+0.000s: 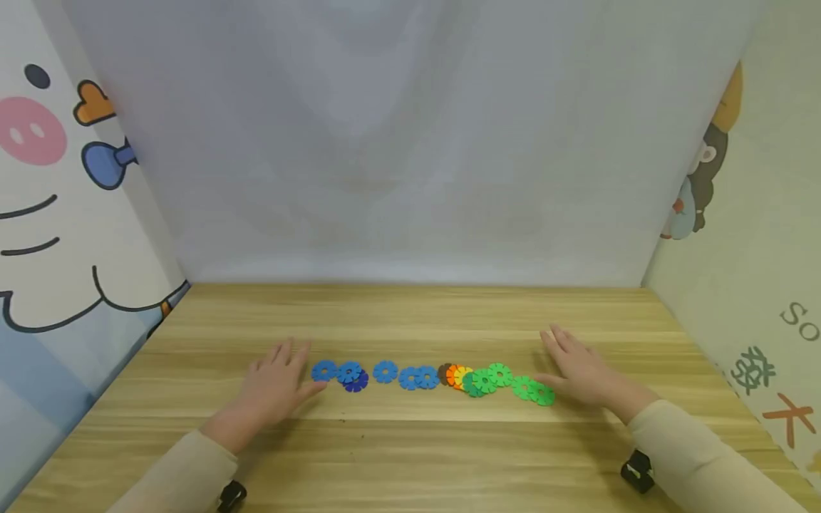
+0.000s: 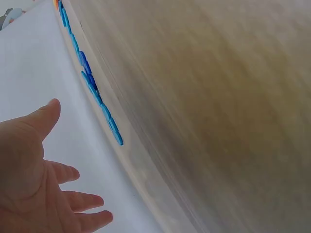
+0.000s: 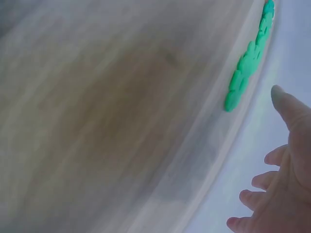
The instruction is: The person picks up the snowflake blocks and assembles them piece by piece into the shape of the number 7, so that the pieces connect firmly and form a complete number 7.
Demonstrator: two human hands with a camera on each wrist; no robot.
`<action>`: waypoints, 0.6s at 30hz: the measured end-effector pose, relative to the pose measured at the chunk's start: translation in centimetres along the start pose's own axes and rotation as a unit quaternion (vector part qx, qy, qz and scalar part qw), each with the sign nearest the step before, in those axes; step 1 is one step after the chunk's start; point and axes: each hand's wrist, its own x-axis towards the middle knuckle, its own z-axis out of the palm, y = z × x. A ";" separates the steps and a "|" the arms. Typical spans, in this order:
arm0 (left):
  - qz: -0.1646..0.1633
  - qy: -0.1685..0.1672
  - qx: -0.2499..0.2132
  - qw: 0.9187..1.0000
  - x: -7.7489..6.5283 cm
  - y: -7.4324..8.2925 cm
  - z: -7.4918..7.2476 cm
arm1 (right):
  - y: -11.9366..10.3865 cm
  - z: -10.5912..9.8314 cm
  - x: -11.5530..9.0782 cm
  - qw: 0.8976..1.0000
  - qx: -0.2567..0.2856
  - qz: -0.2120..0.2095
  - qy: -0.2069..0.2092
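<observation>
On the light wood-grain desk (image 1: 410, 456), your left hand (image 1: 269, 385) was spread, with its thumb just beside the near end of a row of flat, notched plastic discs between your hands. First in the row was a light-blue disc (image 1: 324, 370). Next, a second light-blue disc (image 1: 349, 371) partly covered a dark-blue disc (image 1: 361, 385). A third light-blue disc (image 1: 385, 371) lay singly, followed by an overlapping light-blue pair (image 1: 411, 378). Further right, a brown disc (image 1: 442, 375), an orange disc (image 1: 452, 375), a yellow disc (image 1: 462, 375), a dark-green disc (image 1: 472, 389) and two bright-green discs (image 1: 484, 380) formed a cluster. An overlapping bright-green pair (image 1: 542, 394) ended the row. Your right hand (image 1: 580, 370) was spread, with its thumb near that pair.
</observation>
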 end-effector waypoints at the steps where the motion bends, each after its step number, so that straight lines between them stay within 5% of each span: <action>1: 0.000 -0.001 -0.002 1.000 0.0 -0.1 0.0 | -0.1 0.0 0.1 1.000 0.004 -0.002 0.004; 8: 0.009 -0.007 -0.038 0.999 0.2 -0.5 -0.2 | -1.3 0.0 1.4 0.999 0.009 -0.030 0.024; 18: 0.025 -0.020 -0.068 0.997 0.6 -0.8 0.1 | -5.2 0.3 3.5 0.998 0.006 -0.059 0.000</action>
